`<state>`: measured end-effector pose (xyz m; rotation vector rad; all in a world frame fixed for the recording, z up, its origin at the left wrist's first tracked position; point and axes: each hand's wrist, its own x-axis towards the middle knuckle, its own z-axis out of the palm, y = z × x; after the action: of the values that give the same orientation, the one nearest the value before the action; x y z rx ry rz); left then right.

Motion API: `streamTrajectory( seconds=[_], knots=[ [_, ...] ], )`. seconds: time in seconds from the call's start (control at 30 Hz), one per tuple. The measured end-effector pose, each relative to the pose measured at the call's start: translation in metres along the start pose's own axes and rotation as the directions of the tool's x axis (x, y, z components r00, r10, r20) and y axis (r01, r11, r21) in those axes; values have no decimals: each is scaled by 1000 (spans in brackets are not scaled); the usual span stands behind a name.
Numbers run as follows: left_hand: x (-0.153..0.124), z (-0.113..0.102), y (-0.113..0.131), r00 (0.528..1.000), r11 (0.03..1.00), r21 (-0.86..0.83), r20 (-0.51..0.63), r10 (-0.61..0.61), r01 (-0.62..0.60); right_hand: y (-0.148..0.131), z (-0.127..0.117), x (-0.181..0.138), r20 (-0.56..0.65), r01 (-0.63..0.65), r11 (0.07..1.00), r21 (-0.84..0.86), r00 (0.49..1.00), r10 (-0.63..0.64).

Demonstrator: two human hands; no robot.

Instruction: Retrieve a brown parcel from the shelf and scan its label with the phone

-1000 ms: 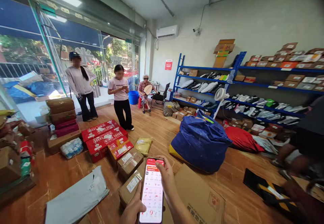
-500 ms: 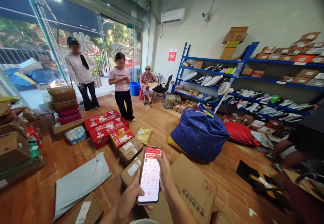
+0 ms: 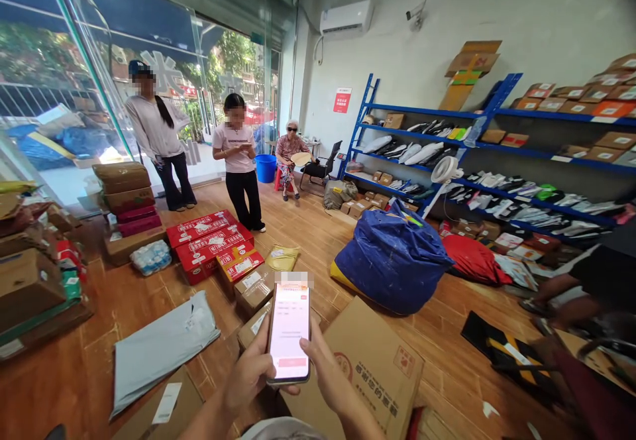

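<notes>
I hold a smartphone point(image 3: 289, 331) upright in front of me, its screen lit pale pink. My left hand point(image 3: 250, 375) grips its lower left edge, thumb at the bottom of the screen. My right hand point(image 3: 322, 370) cups the right side with fingers curled behind it. Below the phone lie a large flat cardboard box point(image 3: 377, 360) and smaller taped parcels point(image 3: 254, 289) on the wooden floor.
Red cartons point(image 3: 209, 241), a grey mailer bag point(image 3: 161, 344) and a blue sack point(image 3: 395, 261) lie on the floor. Blue shelves point(image 3: 497, 148) of parcels line the right wall. Two people stand point(image 3: 241, 162) by the glass front; another sits point(image 3: 288, 155). A person's leg point(image 3: 581, 287) is at right.
The camera tilted down and the phone rose slightly. Its screen changed from a red app page to a pale pink one. My right hand slid lower along the phone's side.
</notes>
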<state>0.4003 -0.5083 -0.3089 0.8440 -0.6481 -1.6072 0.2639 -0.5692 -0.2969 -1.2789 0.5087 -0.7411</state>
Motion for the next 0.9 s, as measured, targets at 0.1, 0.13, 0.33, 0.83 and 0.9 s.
streamTrajectory(
  seconds=[0.1,0.13,0.33,0.83,0.9],
  knots=[
    [1,1,3,1000,999,52,-2,3,-3,3,1,-3,-3,31,999,35,1000,-31],
    [1,1,2,1000,998,66,-4,8,-7,4,1,-3,-9,36,998,44,999,-36],
    [6,-2,-3,1000,1000,-14,12,4,-4,3,-1,-4,-55,21,999,41,998,-19],
    [11,-3,-2,999,997,-76,31,16,-13,11,1,-2,-65,-9,999,48,998,12],
    [11,-5,-4,999,998,-62,43,16,-13,13,1,-1,-73,-5,999,47,997,8]
  ],
)
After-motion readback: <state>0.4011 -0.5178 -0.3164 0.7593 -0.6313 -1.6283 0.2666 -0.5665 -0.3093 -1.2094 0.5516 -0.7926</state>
